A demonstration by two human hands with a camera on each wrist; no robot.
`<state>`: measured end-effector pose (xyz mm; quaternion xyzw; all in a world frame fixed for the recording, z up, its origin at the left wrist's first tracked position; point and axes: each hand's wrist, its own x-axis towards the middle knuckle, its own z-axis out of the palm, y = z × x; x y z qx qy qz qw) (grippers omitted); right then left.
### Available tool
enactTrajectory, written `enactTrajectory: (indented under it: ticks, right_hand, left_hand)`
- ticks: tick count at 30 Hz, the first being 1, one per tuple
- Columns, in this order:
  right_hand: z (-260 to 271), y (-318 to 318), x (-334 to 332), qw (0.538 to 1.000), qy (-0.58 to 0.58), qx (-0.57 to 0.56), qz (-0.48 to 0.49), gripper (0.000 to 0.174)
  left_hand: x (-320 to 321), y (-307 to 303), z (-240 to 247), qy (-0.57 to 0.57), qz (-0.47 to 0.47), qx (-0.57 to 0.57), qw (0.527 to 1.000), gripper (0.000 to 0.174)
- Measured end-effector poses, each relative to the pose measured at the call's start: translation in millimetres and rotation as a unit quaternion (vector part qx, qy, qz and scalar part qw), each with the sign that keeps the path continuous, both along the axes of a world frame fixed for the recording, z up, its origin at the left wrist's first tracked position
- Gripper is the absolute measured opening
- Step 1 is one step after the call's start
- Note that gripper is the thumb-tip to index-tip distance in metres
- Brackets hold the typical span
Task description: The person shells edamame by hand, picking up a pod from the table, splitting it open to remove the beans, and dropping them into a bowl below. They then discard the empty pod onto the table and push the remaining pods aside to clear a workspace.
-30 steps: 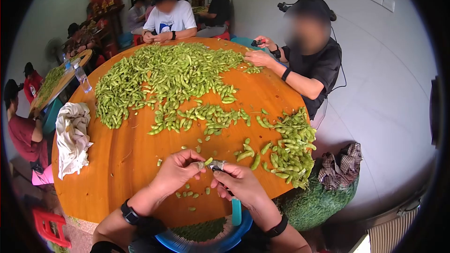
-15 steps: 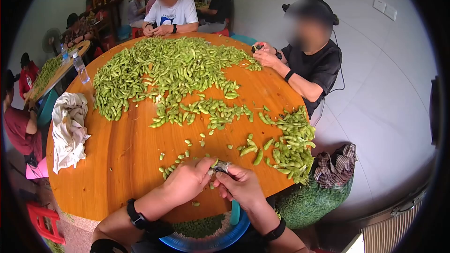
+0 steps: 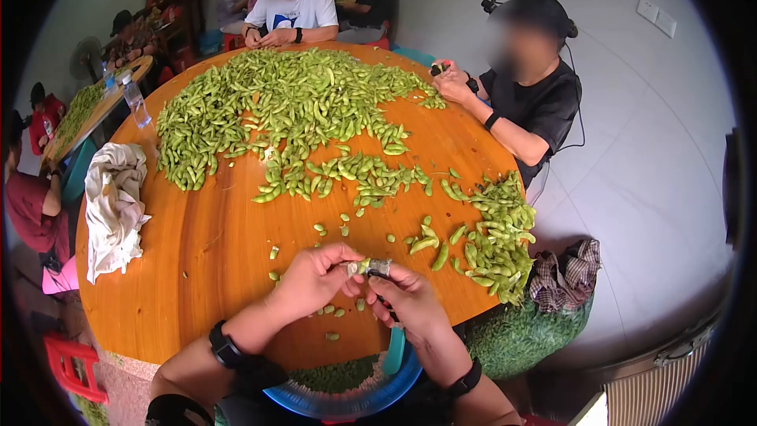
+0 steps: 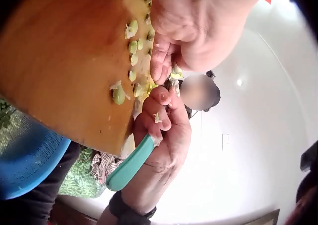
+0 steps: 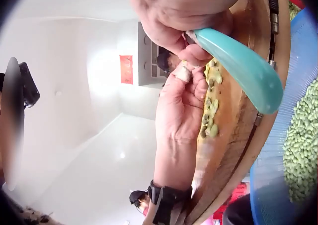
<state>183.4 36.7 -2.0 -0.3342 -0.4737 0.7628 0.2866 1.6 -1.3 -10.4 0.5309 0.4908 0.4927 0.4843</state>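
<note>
Over the near edge of the table (image 3: 213, 284) my two hands meet. The left hand (image 3: 311, 280) pinches a small green bean pod (image 3: 364, 265) between thumb and forefinger. My right hand (image 3: 414, 308) grips a tool with a teal handle (image 5: 243, 71), which sticks out below the palm; its working end is hidden among the fingers. Right thumb and fingertips are right at the pod. A whitish wrap covers the left thumb tip (image 5: 184, 75). Several shelled beans (image 4: 133, 47) lie on the wood beneath and beside the hands.
A large heap of pods (image 3: 300, 110) covers the far half; a smaller pile (image 3: 501, 244) lies right. A blue basket (image 5: 268, 185) holding shelled beans sits below the near edge. White cloth (image 3: 116, 205) and a bottle (image 3: 136, 102) are left, a green sack (image 3: 520, 347) right. People sit around.
The left hand first held the pod a little apart from the right, then closed in against it. Now the hands are slightly apart again, with the pod showing between them.
</note>
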Motion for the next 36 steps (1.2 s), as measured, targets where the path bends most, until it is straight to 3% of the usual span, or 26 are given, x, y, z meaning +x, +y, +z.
enactTrajectory:
  ticks: [2,3,6,8,12,15,16,17,18,20,22,23,26,30,34,36]
  right_hand:
    - [0.3,1.8,-0.5,1.000,-0.031,0.004,-0.001,0.013]
    - [1.3,1.6,-0.6,1.000,-0.031,0.005,-0.001,0.013]
    - [5.2,-2.4,-1.6,0.994,-0.093,0.058,-0.007,0.014]
    - [6.1,-6.8,-1.9,0.990,-0.103,0.097,-0.017,0.014]
    - [5.2,-9.0,-0.9,0.990,-0.098,0.101,-0.013,0.014]
    - [6.9,-4.6,7.8,0.989,-0.104,0.101,-0.030,0.013]
    - [2.2,3.1,16.5,0.975,-0.142,0.162,-0.057,0.011]
    - [0.7,10.6,26.4,0.955,-0.180,0.222,-0.085,0.010]
    - [3.2,17.5,37.4,0.955,-0.193,0.208,-0.082,0.010]
    - [6.9,26.6,51.9,0.963,-0.183,0.179,-0.080,0.010]
    - [5.8,30.3,55.1,0.972,-0.167,0.147,-0.079,0.010]
    - [4.7,31.6,56.9,0.979,-0.154,0.113,-0.077,0.009]
    - [-1.7,34.2,60.5,0.983,-0.128,0.105,-0.074,0.008]
    - [-2.5,33.5,62.6,0.983,-0.128,0.113,-0.068,0.009]
    - [2.3,34.0,62.5,0.982,-0.137,0.119,-0.050,0.018]
    - [4.5,35.0,61.7,0.982,-0.140,0.122,-0.044,0.015]
  left_hand:
    - [-4.0,3.2,-1.3,-0.111,-0.037,-0.053,0.992,0.019]
    - [-2.9,3.7,-1.4,-0.111,-0.038,-0.052,0.992,0.019]
    - [3.3,2.1,1.5,-0.032,-0.019,-0.049,0.998,0.018]
    - [7.9,-4.8,10.6,0.203,0.018,0.102,0.974,0.016]
    - [10.3,-5.7,5.2,0.342,0.053,0.127,0.929,0.023]
    - [10.5,-7.3,10.4,0.373,0.043,0.128,0.918,0.022]
    - [9.3,-7.2,14.6,0.375,0.044,0.130,0.917,0.022]
    - [6.7,-7.0,20.7,0.458,0.080,0.203,0.862,0.017]
    - [4.5,-5.5,26.8,0.534,0.114,0.273,0.792,0.013]
    - [2.5,6.6,38.7,0.545,0.118,0.236,0.796,0.010]
    - [3.5,26.4,48.0,0.500,0.103,0.115,0.852,0.016]
    - [4.7,42.0,45.6,0.491,0.106,0.104,0.858,0.017]
    - [5.8,85.3,28.4,0.542,0.131,0.137,0.819,0.015]
    - [6.8,114.1,13.8,0.544,0.120,0.113,0.823,0.014]
    - [-2.5,116.5,7.1,0.579,0.139,0.082,0.799,0.017]
    - [-7.1,113.1,5.0,0.605,0.119,0.131,0.776,0.019]
